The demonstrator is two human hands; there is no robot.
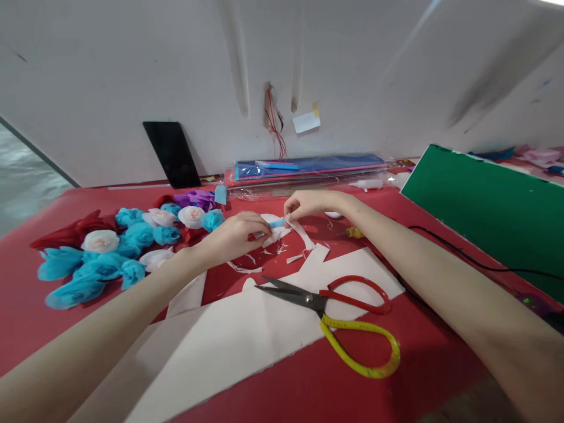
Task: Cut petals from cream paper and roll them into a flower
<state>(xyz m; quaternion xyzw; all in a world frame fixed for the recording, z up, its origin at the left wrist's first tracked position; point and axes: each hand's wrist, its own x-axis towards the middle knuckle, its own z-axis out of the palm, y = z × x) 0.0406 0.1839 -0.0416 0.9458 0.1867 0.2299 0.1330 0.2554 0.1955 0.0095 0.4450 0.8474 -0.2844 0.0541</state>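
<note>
My left hand [249, 229] is closed in a pinch at one end of a small light-blue piece [277, 223], perhaps paper. My right hand [308, 204] pinches at its other end, where a curled white paper strip [303, 236] hangs down. Fingers partly hide both ends. Under the hands lie white paper scraps [277, 249] on the red tabletop [282, 379]. Nearer to me, open-bladed scissors [308, 299] with one red and one yellow handle rest on a large white paper sheet [220, 341].
Blue, white, red and purple crepe-paper flowers [101, 267] cluster at left. A dark tablet or phone [171, 154] leans on the wall. Plastic-wrapped sheets [308, 166] lie along the back. A green board [480, 211] tilts at right, with a black cable [458, 252] beside it.
</note>
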